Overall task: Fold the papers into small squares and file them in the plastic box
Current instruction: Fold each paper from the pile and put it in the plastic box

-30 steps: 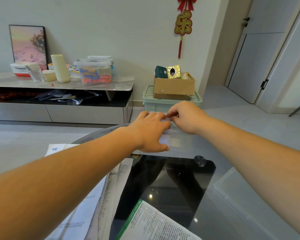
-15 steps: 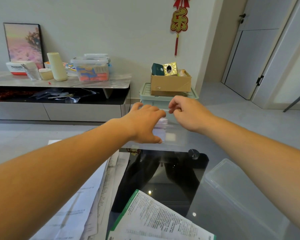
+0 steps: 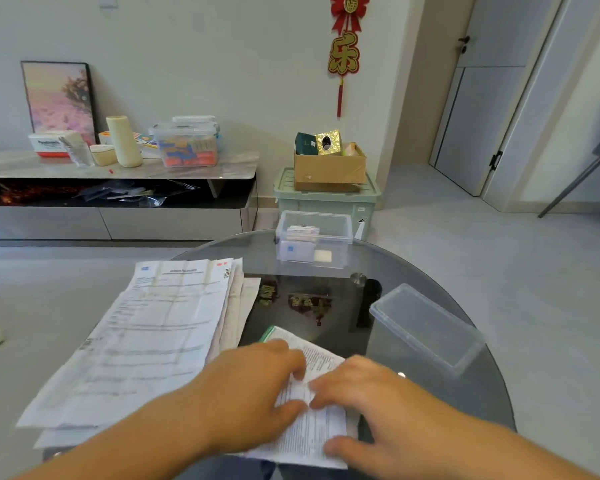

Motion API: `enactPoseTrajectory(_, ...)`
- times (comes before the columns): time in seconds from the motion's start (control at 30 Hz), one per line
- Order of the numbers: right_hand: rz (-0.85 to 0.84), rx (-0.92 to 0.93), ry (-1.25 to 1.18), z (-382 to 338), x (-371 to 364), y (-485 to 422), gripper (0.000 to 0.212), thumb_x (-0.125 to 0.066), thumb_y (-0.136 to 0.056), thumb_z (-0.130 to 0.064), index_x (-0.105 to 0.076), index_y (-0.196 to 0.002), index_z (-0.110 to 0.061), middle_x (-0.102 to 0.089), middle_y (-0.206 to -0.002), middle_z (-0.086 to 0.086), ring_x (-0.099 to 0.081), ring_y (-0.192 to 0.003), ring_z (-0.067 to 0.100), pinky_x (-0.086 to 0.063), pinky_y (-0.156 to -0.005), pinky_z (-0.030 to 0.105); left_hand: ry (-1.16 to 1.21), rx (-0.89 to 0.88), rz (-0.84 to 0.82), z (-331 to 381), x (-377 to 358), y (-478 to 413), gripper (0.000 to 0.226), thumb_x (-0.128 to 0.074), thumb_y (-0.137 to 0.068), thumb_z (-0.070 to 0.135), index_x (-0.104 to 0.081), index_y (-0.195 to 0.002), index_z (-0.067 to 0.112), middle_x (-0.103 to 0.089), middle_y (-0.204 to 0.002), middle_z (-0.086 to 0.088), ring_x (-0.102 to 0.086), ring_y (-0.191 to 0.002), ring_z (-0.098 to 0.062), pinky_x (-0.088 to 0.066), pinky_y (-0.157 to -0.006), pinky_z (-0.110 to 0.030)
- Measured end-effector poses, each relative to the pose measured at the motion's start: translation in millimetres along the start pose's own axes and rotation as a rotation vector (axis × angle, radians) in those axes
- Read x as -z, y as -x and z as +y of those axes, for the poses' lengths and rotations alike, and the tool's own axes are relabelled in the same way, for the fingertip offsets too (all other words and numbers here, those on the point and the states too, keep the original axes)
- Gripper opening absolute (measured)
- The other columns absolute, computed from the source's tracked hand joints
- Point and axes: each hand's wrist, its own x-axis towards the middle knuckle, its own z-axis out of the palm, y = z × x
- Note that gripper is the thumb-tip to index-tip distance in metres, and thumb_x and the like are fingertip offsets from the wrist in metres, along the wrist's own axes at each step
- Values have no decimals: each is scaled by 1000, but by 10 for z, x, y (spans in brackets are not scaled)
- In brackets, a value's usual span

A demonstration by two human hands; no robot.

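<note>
1. Left hand (image 3: 257,386): fingers (image 3: 284,355) slack, slightly bent, not clenched. Palm down on green-edged sheet (image 3: 321,362), covering its left part; thumb tip on the print nr sheet's middle.
2. Right hand (image 3: 371,407): fingers spread, laid on sheet's right part; thumb at sheet's near edge. Nothing gripped as far as visible.
3. Hard to read: both hands motion-blurred, so fingertip contact is approx.; cannot tell if right thumb sits on or under the sheet's edge. Sheet's middle hidden by the hands; both forearms cut off by frame bottom.
4. Sheet vs fingers: lies flat under both hands, unfolded. Far green corner pokes out beyond left fingers; a strip shows between the two hands.
5. Glass table (image 3: 413,271): under the sheet.
6. Paper stack (image 3: 160,334): just left of the sheet, unfolded.
7. Plastic box (image 3: 340,237): well beyond the sheet's far corner, open-topped, folded squares (image 3: 303,232) inside, well apart from both hands.
8. Lid (image 3: 423,327): right of the sheet and farther off, apart from it.
</note>
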Motion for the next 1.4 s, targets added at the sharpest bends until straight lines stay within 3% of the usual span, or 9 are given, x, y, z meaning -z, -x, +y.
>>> enactPoseTrajectory(0.1, -24, 10, 7, -130, -84, 156, 58, -57, -89, -65, -48, -140, -41, -44, -145, -26, -32, -132, -6, -30, -113, 23, -28, -38, -21, 148, -97, 208, 46, -50, -94, 62, -45, -134, 40, -45, -130, 15, -45, -118, -7, -42, -102, -30)
enactPoseTrajectory(0.3, 36, -49, 41, -236, -252, 403, 54, -67, -85, -57, -52, -134, -39, -50, -134, -23, -37, -128, -1, -38, -108, 26, 123, -87, -76, 348, -287, 444, 59, -57, -87, 67, -42, -138, 42, -41, -132, 13, -37, -121, -9, -40, -106, -35)
enactPoseTrajectory(0.53, 120, -94, 62, -253, -397, 536, 39, -66, -84, -57, -60, -119, -42, -53, -118, -26, -39, -118, -4, -28, -105, 24, 230, -141, 30, 420, -423, 452, 53, -70, -79, 66, -57, -119, 35, -43, -116, 13, -37, -113, -6, -42, -100, -32)
enactPoseTrajectory(0.77, 59, -84, -20, -113, -356, 648, 41, -70, -83, -58, -64, -120, -41, -46, -132, -33, -26, -127, -12, -28, -107, 13, 245, -252, -6, 270, -374, 472, 22, -72, -86, 51, -71, -95, 30, -46, -118, 18, -40, -113, 3, -38, -96, -15)
enactPoseTrajectory(0.93, 47, -65, 6, -73, -332, 628, 40, -69, -85, -58, -66, -120, -39, -50, -130, -31, -30, -125, -10, -30, -101, 10, 116, -332, 2, 215, -341, 551, 21, -64, -92, 51, -73, -94, 33, -49, -131, 21, -38, -120, 5, -34, -99, -14)
enactPoseTrajectory(1.1, 93, -20, 39, -47, -345, 570, 41, -67, -83, -62, -67, -116, -37, -57, -120, -27, -40, -118, -6, -36, -100, 13, 107, -326, 46, 183, -353, 613, 14, -62, -93, 41, -69, -93, 30, -56, -121, 18, -45, -114, 2, -35, -92, -7)
enactPoseTrajectory(1.2, 105, -20, 29, -59, -355, 548, 48, -60, -79, -70, -68, -112, -36, -57, -114, -25, -46, -113, -2, -41, -98, 19, 238, -278, 44, 156, -330, 629, 6, -62, -91, 38, -60, -85, 37, -62, -106, 18, -56, -104, -2, -50, -88, -23)
enactPoseTrajectory(1.27, 114, -46, 3, -78, -375, 544, 47, -59, -80, -70, -67, -113, -37, -56, -112, -25, -47, -111, -2, -41, -94, 16, 398, -205, 38, 141, -307, 645, 17, -64, -90, 32, -56, -80, 42, -65, -101, 17, -61, -101, -5, -53, -85, -28)
enactPoseTrajectory(1.4, 173, -120, -105, -108, -393, 498, 20, -66, -88, -51, -64, -105, -39, -58, -105, -27, -52, -102, -3, -43, -80, 15, 711, -62, 50, 80, -278, 663, 22, -61, -95, 19, -57, -80, 34, -69, -106, 13, -64, -105, -8, -55, -93, -33)
